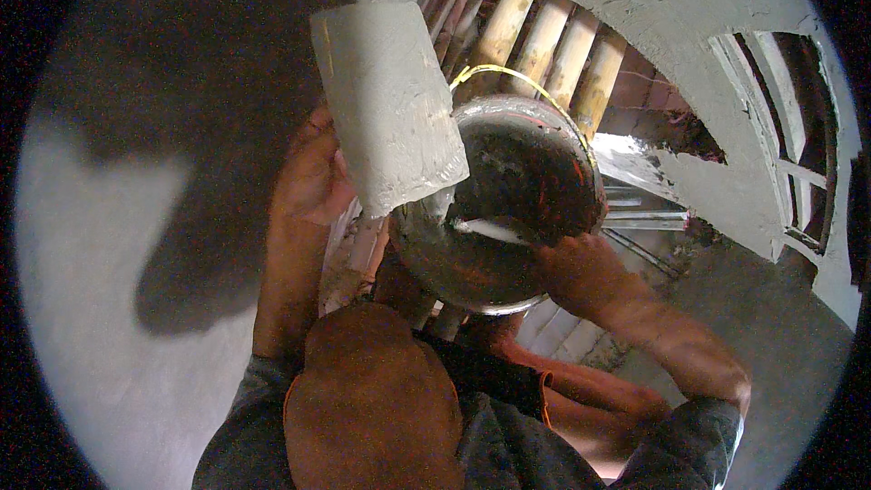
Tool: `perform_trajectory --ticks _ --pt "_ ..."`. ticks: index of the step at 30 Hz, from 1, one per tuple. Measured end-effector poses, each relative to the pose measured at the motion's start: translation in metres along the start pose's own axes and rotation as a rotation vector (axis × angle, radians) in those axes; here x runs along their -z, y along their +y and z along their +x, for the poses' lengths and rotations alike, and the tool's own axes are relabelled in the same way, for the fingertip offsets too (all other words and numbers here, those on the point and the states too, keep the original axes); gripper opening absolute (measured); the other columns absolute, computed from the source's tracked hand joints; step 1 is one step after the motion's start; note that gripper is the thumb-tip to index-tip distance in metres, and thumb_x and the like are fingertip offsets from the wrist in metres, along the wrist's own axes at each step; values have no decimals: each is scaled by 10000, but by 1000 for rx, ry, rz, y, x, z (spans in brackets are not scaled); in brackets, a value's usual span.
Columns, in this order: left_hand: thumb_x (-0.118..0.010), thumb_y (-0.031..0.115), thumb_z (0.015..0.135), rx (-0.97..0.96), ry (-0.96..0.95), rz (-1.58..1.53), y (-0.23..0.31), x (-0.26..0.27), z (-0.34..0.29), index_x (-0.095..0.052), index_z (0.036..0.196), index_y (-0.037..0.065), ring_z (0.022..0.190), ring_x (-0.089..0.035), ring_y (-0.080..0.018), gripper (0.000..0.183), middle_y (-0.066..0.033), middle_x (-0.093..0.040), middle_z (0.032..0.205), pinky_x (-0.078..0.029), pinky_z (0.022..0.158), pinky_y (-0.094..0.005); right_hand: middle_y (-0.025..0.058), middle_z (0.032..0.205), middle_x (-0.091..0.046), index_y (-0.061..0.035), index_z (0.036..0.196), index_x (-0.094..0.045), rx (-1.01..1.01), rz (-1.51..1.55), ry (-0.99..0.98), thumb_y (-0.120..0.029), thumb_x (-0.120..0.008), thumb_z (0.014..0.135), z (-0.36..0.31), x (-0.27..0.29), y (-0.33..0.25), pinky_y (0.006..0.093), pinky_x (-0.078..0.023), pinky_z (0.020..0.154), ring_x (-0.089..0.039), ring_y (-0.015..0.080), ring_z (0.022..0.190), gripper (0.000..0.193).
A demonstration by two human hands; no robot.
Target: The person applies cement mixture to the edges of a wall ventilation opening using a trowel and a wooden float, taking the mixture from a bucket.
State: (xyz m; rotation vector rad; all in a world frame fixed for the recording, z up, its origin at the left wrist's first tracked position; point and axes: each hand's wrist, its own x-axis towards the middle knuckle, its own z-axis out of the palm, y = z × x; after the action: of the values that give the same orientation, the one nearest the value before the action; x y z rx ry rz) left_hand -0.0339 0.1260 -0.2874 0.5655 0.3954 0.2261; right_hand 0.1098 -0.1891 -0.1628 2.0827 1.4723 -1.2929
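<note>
My left hand (313,168) is closed behind a plastering float (390,100), a pale rectangular board smeared with wet plaster. The float's face hides its handle and most of my fingers. Beside the float, a dark round bucket (535,163) with a yellow handle stands tilted towards me, its inside walls coated in grey residue. My right hand (567,259) reaches over the bucket's right rim. From its shaded fingers a pale, narrow blade-like tool (494,232) points left inside the bucket; its exact kind is unclear. Wet plaster hangs at the float's lower edge, above the bucket.
Below me lie several bamboo poles (553,36) side by side. A grey plastered wall (118,245) rises close on my left, with dark shadows on it. To the right are a plastered surface (699,0) and a framed opening (789,136). My bent knee (372,390) is near the bucket.
</note>
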Motion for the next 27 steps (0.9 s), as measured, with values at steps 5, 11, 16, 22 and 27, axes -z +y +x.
perform_trajectory --ticks 5,11,16,22,27 --pt "-621 78 935 29 75 37 9 -13 -9 -663 1245 31 1061 -709 -253 316 -113 -725 1178 -572 940 -441 172 847 -720 -59 1075 -696 128 337 -23 -201 -581 963 -20 30 21 441 -581 750 -722 307 812 215" --pt "-648 145 931 82 162 42 12 -21 -12 -641 1293 53 1114 -680 -273 373 -120 -699 1235 -543 983 -469 122 848 -708 -36 1227 -683 -34 749 32 -286 -620 956 -93 6 55 378 -542 712 -648 199 736 374" --pt "-666 190 930 162 61 -22 16 -48 -21 -620 1320 56 1147 -662 -280 415 -120 -677 1276 -532 1000 -477 165 1050 -728 -43 1262 -667 -10 684 641 -142 -678 819 -135 -23 36 414 -564 870 -710 306 910 454" --pt "-687 244 927 406 -245 -198 -2 -113 1 -595 1354 61 1186 -641 -288 473 -120 -650 1325 -520 1022 -485 142 863 -573 -24 1197 -625 -163 531 1289 -60 -711 854 -94 -48 14 378 -487 569 -577 255 647 356" --pt "-715 302 916 480 -381 -199 -23 -194 18 -563 1393 65 1223 -619 -296 553 -117 -622 1371 -504 1047 -495 187 1034 -566 -44 1225 -588 -217 481 1399 -208 -784 874 -56 -56 15 483 -561 622 -646 384 771 435"
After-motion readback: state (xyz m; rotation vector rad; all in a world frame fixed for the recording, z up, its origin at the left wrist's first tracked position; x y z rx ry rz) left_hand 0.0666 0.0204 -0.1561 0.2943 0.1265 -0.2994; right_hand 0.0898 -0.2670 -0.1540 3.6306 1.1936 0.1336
